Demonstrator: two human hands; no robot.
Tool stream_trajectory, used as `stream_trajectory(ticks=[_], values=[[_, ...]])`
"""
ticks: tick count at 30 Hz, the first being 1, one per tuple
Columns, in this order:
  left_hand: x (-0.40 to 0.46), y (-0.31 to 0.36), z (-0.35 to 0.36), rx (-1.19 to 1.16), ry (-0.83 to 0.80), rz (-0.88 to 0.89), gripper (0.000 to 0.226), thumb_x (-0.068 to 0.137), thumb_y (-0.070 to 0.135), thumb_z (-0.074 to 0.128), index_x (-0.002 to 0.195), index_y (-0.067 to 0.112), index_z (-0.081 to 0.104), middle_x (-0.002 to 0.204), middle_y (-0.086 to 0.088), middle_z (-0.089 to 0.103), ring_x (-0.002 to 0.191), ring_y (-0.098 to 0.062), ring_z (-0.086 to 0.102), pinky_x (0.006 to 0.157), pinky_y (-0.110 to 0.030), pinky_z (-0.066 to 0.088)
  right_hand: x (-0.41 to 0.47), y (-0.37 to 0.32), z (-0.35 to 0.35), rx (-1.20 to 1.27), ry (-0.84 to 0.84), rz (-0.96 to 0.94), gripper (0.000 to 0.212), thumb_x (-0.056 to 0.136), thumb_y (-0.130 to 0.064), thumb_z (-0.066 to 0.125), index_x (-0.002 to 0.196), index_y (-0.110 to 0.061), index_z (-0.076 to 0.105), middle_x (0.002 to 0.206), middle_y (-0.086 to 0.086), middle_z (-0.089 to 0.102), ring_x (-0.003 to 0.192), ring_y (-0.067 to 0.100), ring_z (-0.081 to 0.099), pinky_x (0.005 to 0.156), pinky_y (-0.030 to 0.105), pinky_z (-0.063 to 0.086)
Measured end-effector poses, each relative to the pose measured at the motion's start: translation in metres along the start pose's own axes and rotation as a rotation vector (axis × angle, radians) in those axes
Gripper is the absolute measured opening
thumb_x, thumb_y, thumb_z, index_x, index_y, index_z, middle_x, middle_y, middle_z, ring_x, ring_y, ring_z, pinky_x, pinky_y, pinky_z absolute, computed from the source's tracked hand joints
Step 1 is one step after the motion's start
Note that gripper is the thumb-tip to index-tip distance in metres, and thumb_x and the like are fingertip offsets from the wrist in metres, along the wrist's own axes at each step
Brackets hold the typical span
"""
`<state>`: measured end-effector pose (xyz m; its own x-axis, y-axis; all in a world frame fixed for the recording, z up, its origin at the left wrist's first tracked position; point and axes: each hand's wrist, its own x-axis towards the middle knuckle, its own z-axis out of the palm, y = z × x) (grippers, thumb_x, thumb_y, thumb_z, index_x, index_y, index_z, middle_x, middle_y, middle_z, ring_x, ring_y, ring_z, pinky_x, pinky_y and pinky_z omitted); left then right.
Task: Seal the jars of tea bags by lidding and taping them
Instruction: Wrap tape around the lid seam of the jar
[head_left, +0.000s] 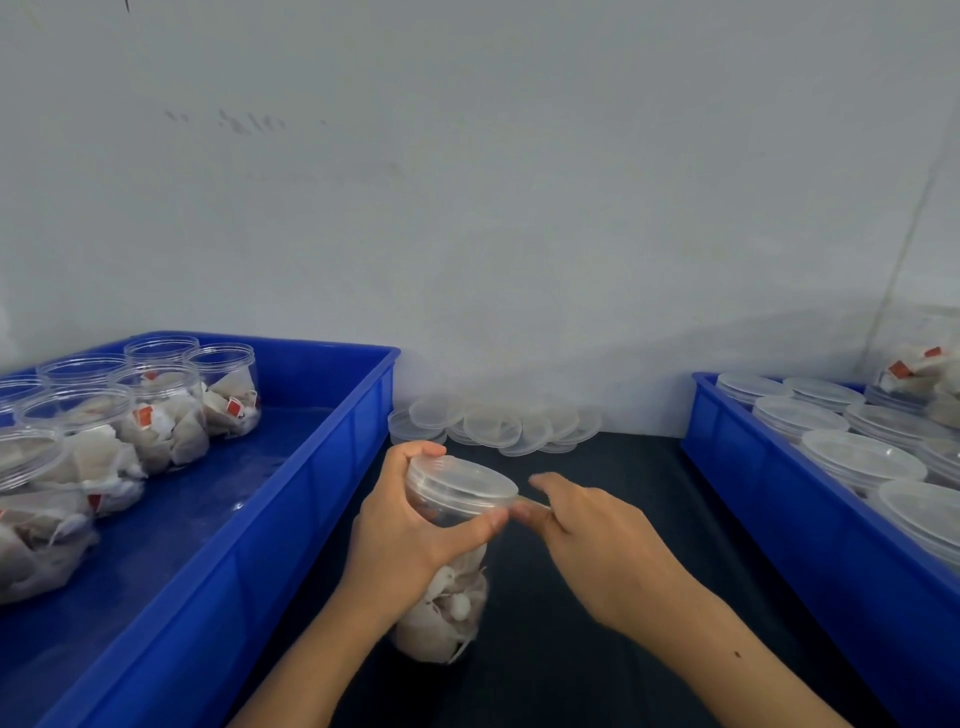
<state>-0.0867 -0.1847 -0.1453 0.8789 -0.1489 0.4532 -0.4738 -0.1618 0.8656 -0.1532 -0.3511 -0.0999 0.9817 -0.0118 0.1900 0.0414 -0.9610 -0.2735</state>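
A clear plastic jar (447, 613) full of tea bags is held tilted above the dark table between two blue crates. A clear lid (460, 480) sits on its mouth. My left hand (410, 525) grips the jar near the top, thumb along the lid's front rim. My right hand (587, 535) is just right of the lid and pinches a thin strip of clear tape (535, 503) that runs to the rim beside my left thumb. A pile of spare clear lids (498, 423) lies at the back against the wall.
The left blue crate (332, 457) holds several open jars of tea bags (156, 415). The right blue crate (779, 499) holds several lidded jars (862, 460), with another jar (924, 379) stacked at its far end. A white wall stands close behind.
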Motion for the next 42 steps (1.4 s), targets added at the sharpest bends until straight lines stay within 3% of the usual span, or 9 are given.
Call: stream_trajectory(ticks=[4, 7, 12, 14, 16, 21, 27, 37, 42], values=[[0.001, 0.003, -0.001, 0.009, -0.026, 0.007, 0.08, 0.039, 0.063, 0.077, 0.11, 0.037, 0.05, 0.105, 0.015, 0.06, 0.095, 0.006, 0.059, 0.073, -0.015, 0.05, 0.001, 0.0, 0.004, 0.073, -0.03, 0.061, 0.055, 0.096, -0.061, 0.024, 0.087, -0.014, 0.052, 0.082, -0.003, 0.056, 0.073, 0.014, 0.053, 0.067, 0.029, 0.043], [0.003, 0.007, -0.005, 0.067, -0.092, -0.021, 0.08, 0.04, 0.066, 0.074, 0.111, 0.04, 0.046, 0.106, 0.017, 0.059, 0.097, 0.005, 0.058, 0.076, -0.015, 0.05, -0.001, 0.004, 0.003, 0.148, -0.081, 0.064, 0.048, 0.1, -0.053, 0.026, 0.088, -0.015, 0.053, 0.086, -0.002, 0.058, 0.077, 0.015, 0.054, 0.071, 0.031, 0.045], [0.004, 0.012, -0.003, 0.273, -0.06, -0.058, 0.105, 0.019, 0.093, 0.064, 0.109, 0.046, 0.04, 0.101, 0.021, 0.056, 0.094, 0.002, 0.056, 0.08, -0.026, 0.048, -0.004, 0.002, 0.009, 0.161, -0.048, 0.031, 0.034, 0.104, -0.035, 0.029, 0.072, -0.024, 0.033, 0.073, -0.007, 0.044, 0.064, 0.01, 0.04, 0.054, 0.022, 0.029], [0.004, 0.013, 0.001, 0.24, -0.01, -0.065, 0.105, 0.016, 0.093, 0.064, 0.106, 0.043, 0.043, 0.1, 0.019, 0.057, 0.093, 0.0, 0.056, 0.077, -0.027, 0.048, -0.004, 0.0, 0.011, 0.177, -0.024, 0.027, 0.035, 0.104, -0.034, 0.03, 0.07, -0.024, 0.03, 0.072, -0.007, 0.042, 0.062, 0.011, 0.038, 0.053, 0.024, 0.029], [0.005, 0.011, 0.002, 0.174, 0.013, -0.08, 0.092, 0.024, 0.083, 0.075, 0.101, 0.041, 0.046, 0.099, 0.016, 0.058, 0.092, -0.001, 0.057, 0.072, -0.023, 0.046, -0.005, -0.002, 0.011, 0.222, -0.006, 0.034, 0.037, 0.104, -0.039, 0.029, 0.07, -0.024, 0.03, 0.071, -0.007, 0.042, 0.062, 0.013, 0.038, 0.053, 0.029, 0.03], [0.001, 0.008, 0.004, 0.17, 0.092, -0.035, 0.069, 0.045, 0.055, 0.086, 0.099, 0.036, 0.047, 0.096, 0.012, 0.061, 0.087, -0.004, 0.06, 0.066, -0.019, 0.044, -0.004, -0.01, 0.016, 0.257, 0.031, 0.099, 0.037, 0.103, -0.04, 0.029, 0.071, -0.022, 0.033, 0.068, -0.008, 0.041, 0.058, 0.009, 0.036, 0.051, 0.024, 0.027], [-0.01, 0.019, 0.014, 0.326, 0.164, 0.028, 0.07, 0.039, 0.073, 0.072, 0.094, 0.045, 0.041, 0.083, 0.021, 0.056, 0.076, 0.007, 0.052, 0.059, -0.011, 0.032, 0.001, -0.007, 0.021, 0.401, 0.045, 0.257, 0.037, 0.1, -0.035, 0.035, 0.067, -0.019, 0.033, 0.066, -0.008, 0.04, 0.059, 0.01, 0.034, 0.053, 0.026, 0.026], [-0.015, 0.024, 0.02, 0.463, 0.153, 0.111, 0.073, 0.04, 0.074, 0.071, 0.097, 0.043, 0.038, 0.087, 0.028, 0.051, 0.077, 0.015, 0.046, 0.061, -0.006, 0.028, 0.005, 0.002, 0.027, 0.332, 0.055, 0.278, 0.037, 0.102, -0.039, 0.031, 0.074, -0.017, 0.043, 0.071, -0.005, 0.048, 0.064, 0.012, 0.042, 0.056, 0.028, 0.032], [-0.016, 0.025, 0.021, 0.47, 0.116, 0.111, 0.073, 0.041, 0.074, 0.07, 0.098, 0.042, 0.038, 0.091, 0.026, 0.053, 0.078, 0.01, 0.049, 0.063, -0.01, 0.032, 0.007, 0.007, 0.027, 0.291, 0.05, 0.291, 0.038, 0.103, -0.037, 0.029, 0.071, -0.019, 0.038, 0.072, -0.005, 0.046, 0.061, 0.011, 0.04, 0.054, 0.026, 0.029]])
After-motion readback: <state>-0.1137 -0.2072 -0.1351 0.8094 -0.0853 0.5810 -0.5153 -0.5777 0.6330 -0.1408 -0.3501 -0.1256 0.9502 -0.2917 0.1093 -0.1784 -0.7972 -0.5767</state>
